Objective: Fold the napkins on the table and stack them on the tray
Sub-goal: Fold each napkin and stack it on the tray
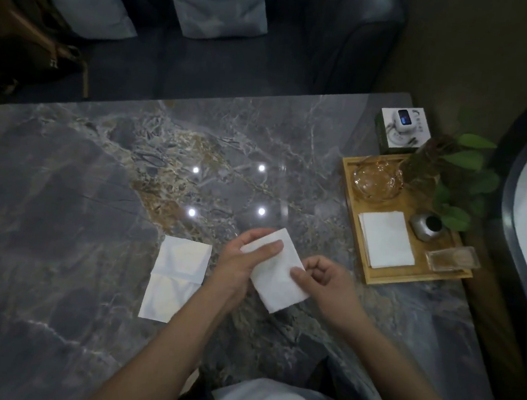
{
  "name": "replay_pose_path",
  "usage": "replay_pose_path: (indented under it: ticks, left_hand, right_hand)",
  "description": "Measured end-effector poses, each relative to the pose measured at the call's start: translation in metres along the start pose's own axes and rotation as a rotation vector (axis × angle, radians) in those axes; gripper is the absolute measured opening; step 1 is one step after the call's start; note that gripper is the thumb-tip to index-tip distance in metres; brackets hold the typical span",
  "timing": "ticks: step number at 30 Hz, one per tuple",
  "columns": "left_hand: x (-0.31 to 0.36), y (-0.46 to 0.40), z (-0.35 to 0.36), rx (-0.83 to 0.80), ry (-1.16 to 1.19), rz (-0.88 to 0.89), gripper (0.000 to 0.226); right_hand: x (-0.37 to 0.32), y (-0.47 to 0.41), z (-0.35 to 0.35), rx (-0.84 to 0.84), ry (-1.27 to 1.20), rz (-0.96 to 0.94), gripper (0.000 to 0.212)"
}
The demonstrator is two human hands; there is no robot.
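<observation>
A folded white napkin (276, 278) is held just above the marble table between both hands. My left hand (244, 261) grips its upper left part, thumb lying across the top face. My right hand (325, 279) pinches its right edge with thumb and forefinger. To the left, a second white napkin (174, 279) lies on the table, partly unfolded with a crease across its middle. On the wooden tray (407, 276) at the right rests a stack of folded white napkins (386, 239).
The tray also carries a glass ashtray (377, 182), a small grey metal pot (427, 227) and a clear box (453, 259). Behind it stand a leafy plant (460, 171) and a tissue box (403, 130). A dark sofa with cushions (214, 3) lies beyond the table.
</observation>
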State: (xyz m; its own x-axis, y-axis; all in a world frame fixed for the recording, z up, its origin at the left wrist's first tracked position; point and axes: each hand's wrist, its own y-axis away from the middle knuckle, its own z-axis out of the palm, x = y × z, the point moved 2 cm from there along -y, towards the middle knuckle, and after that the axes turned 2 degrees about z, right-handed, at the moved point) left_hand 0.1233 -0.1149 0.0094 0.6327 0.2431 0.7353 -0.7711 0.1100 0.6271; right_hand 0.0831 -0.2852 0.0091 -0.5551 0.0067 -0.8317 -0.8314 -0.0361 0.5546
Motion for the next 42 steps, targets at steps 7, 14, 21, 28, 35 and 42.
replay_pose_path:
  ticks: [7,14,21,28,35,42]
  left_hand:
    - [0.018,-0.013,0.03,-0.07,-0.398,0.143,0.005]
    - [0.01,-0.029,0.078,-0.069,-0.324,0.113,0.011]
    - [-0.007,-0.051,0.122,-0.123,-0.338,-0.016,0.017]
    - [-0.022,-0.075,0.143,-0.202,-0.764,0.066,0.017]
    - [-0.013,-0.108,0.166,-0.167,-1.084,0.349,0.019]
    - [-0.011,-0.132,0.181,-0.22,-1.091,0.443,0.018]
  right_hand:
    - [-0.011,0.001,-0.036,0.036,0.063,-0.082,0.007]
    - [-0.002,0.004,-0.07,0.193,-0.076,0.024,0.012]
    - [0.016,0.011,-0.091,0.376,-0.365,0.152,0.018]
    - [0.024,0.009,-0.111,0.58,-0.354,0.164,0.016]
    - [0.034,0.002,-0.128,0.793,-0.178,0.21,0.034]
    - [0.031,-0.017,-0.141,0.774,-0.209,0.252,0.025]
